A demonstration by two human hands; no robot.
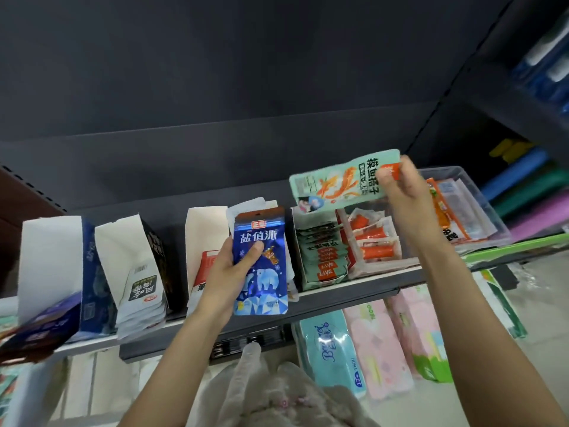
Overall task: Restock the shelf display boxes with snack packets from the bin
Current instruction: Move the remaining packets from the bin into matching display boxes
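The shelf [354, 286] carries the display boxes; the clear bin [480, 208] sits at its right end. A blue packet [261, 266] is gripped by the left hand [229, 272], a green packet [341, 183] pinched by the right hand [403, 192] above the green box [320, 257]. The green packet is best turned to match the row, then slid in behind.

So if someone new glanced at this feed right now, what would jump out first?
Two raised packets: the left hand holds a shiny blue packet with a polar bear at centre, and the right hand pinches a mint-green packet above the display box of matching green packets. Behind the right hand sits a clear plastic bin.
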